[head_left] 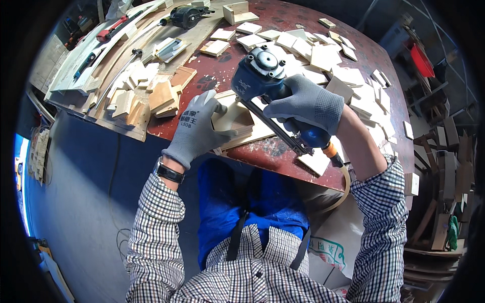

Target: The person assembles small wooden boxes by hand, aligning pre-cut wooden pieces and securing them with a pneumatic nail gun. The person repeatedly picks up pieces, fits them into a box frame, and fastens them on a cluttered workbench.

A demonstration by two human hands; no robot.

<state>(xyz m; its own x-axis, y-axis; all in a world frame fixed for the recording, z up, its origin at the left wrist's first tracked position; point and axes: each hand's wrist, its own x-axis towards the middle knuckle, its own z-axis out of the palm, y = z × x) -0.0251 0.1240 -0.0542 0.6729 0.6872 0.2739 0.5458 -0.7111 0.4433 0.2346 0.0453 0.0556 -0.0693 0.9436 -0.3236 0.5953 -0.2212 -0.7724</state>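
My right hand [309,105], in a grey glove, is wrapped round the handle of a dark blue pneumatic nail gun [260,73]. The gun's nose points down at the far side of a small wooden box frame [241,123]; I cannot tell whether it touches the wood. My gloved left hand [194,127] grips the frame's left side, thumb at its near edge and fingers at the far corner. Part of the frame is hidden behind the nail gun. From the gun's orange fitting [330,150] a pale air hose [346,184] curves down past the table edge.
Many small pale boards [323,58] lie scattered over the red table [212,83]. More wood blocks [164,96] are piled to the left. Farther left lie long planks [108,50], a red-handled tool [112,29] and a black power tool [186,16]. A white sack [333,230] sits below the table.
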